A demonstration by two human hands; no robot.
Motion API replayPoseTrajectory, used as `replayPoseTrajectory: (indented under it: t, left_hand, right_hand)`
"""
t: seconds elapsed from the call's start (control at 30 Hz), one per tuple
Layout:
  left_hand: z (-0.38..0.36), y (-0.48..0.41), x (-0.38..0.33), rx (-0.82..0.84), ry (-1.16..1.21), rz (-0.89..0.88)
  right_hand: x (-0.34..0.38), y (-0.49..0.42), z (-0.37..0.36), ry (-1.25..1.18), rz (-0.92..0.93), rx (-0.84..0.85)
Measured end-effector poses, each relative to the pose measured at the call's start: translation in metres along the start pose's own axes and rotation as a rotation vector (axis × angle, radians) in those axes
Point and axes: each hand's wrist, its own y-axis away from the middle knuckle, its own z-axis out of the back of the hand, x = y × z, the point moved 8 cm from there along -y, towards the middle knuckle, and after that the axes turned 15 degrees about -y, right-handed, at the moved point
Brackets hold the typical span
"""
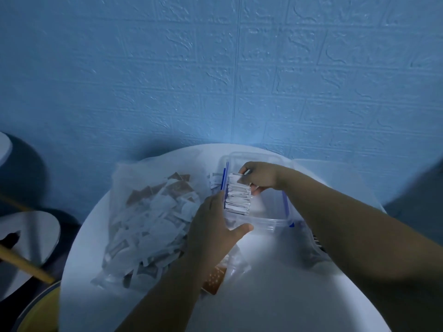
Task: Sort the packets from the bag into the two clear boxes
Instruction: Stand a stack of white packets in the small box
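my right hand (261,178) pinches the far end of the row of small white paper packets (238,197), left hand (215,224) flat against the clear blue-clipped plastic box (263,221) at the far edge of the round white table (263,295); if i loosen, the row could topple.

The left hand (211,226) covers the near-left corner of the box (263,221). Fingertips of the right hand (259,178) hide behind the packets (238,197), whose print is unreadably small. The tabletop (263,295) is cut off at its near edge.
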Motion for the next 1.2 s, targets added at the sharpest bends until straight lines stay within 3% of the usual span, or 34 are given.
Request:
replayPoseTrajectory:
  t: [0.1, 0.4, 0.63, 0.73, 0.87, 0.93, 1.03, 1.1, 1.2]
  left_hand:
    - [0.000, -0.001, 0.000, 0.003, -0.007, 0.006]
    - [0.001, 0.000, 0.001, -0.026, -0.032, 0.006]
    - [0.027, 0.003, -0.006, -0.079, 0.095, -0.022]
    - [0.063, 0.018, -0.006, -0.197, 0.229, -0.017]
    - [0.096, 0.054, 0.013, -0.287, 0.367, -0.010]
    - [0.097, 0.075, 0.024, -0.261, 0.288, -0.007]
    - [0.078, 0.099, 0.039, -0.175, 0.039, -0.037]
    - [0.061, 0.106, 0.048, -0.146, -0.125, -0.050]
    - [0.044, 0.105, 0.048, -0.170, -0.344, -0.047]
  right_hand:
    - [-0.003, 0.001, 0.003, -0.043, -0.032, 0.078]
    - [-0.003, -0.007, 0.007, 0.054, 0.061, 0.003]
    - [0.000, 0.001, 0.002, 0.147, 0.096, -0.005]
    - [0.011, 0.011, 0.003, 0.275, 0.173, -0.072]
    - [0.048, 0.050, -0.003, 0.126, 0.449, -0.219]
    - [0.064, 0.085, -0.021, -0.022, 0.584, -0.167]
    - [0.066, 0.143, -0.061, -0.135, 0.627, 0.097]
    - [0.047, 0.169, -0.090, 0.077, 0.588, 0.217]
    - [0.007, 0.175, -0.118, 0.436, 0.597, 0.171]
